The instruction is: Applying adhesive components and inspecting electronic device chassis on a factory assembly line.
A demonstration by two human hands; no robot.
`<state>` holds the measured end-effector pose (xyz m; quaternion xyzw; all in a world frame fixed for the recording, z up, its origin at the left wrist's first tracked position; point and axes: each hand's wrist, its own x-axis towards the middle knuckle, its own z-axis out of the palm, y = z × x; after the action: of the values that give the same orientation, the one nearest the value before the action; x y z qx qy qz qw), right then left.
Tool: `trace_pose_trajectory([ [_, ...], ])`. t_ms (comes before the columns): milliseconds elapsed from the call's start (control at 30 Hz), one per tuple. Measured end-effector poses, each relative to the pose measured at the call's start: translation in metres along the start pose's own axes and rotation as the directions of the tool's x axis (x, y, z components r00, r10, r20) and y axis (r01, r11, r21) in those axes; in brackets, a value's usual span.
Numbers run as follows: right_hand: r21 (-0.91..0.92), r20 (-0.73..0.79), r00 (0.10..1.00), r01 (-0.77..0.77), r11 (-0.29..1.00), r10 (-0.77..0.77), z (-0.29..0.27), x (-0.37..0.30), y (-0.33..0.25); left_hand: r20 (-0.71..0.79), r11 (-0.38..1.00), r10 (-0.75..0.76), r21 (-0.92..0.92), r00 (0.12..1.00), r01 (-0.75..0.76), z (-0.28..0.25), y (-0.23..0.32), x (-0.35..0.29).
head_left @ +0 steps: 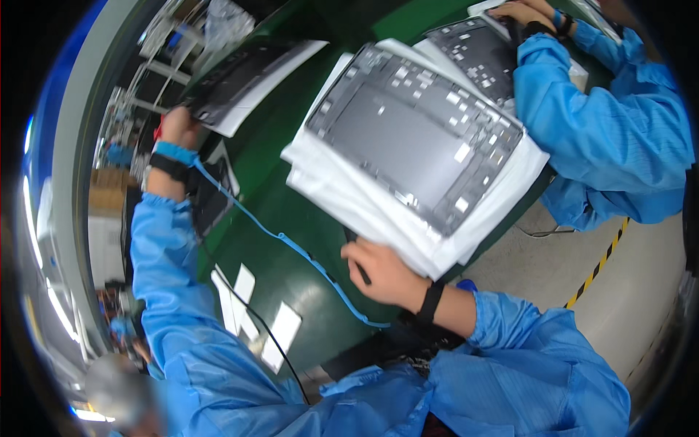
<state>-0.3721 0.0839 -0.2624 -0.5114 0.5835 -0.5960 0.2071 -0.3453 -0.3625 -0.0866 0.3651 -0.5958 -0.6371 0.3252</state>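
My left hand (182, 127), blurred, is closed on the near corner of a thin dark panel (244, 69) with a white sheet (273, 84) along its lower edge. The panel is tilted above the left side of the table. My right hand (382, 273) is closed around a short black handheld tool (360, 271), its kind unclear. Beyond it lies a grey housing panel (404, 135) with several small silver and white patches, resting on a stack of white foam sheets (342, 186). Another dark panel (215, 193) lies beneath my left wrist.
Several white strips (282, 336) lie on the green table (269, 255) near me. A blue coiled cord (306, 258) runs from my left wristband. At the upper right a co-worker's hands (520, 13) touch another patched panel (477, 54). Yellow-black tape (597, 262) marks the floor.
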Motion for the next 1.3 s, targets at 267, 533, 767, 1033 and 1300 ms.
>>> trace_pose_trajectory([
  [267, 0.227, 0.025, 0.995, -0.099, 0.969, 0.095, -0.006, 0.015, -0.014, -0.644, 0.999, 0.021, 0.036, 0.765, 0.003, -0.108, 0.026, -0.333],
  [533, 0.499, 0.100, 0.987, -0.160, 0.852, 0.127, 0.020, 0.012, -0.028, -0.729, 0.989, 0.076, 0.143, 0.680, 0.043, -0.069, -0.132, -0.469],
  [767, 0.393, 0.016, 0.992, -0.121, 0.911, 0.125, 0.014, 0.010, -0.023, -0.693, 0.988, 0.153, 0.085, 0.705, -0.130, -0.068, -0.163, -0.445],
  [1033, 0.389, -0.178, 0.982, 0.010, 0.921, 0.065, 0.029, 0.015, -0.003, -0.324, 0.943, -0.268, -0.280, 0.907, 0.179, -0.085, -0.124, -0.395],
  [1300, 0.202, -0.091, 0.989, -0.097, 0.975, 0.117, 0.056, 0.040, -0.024, -0.214, 0.988, -0.148, -0.074, 0.966, 0.135, -0.168, -0.121, -0.252],
])
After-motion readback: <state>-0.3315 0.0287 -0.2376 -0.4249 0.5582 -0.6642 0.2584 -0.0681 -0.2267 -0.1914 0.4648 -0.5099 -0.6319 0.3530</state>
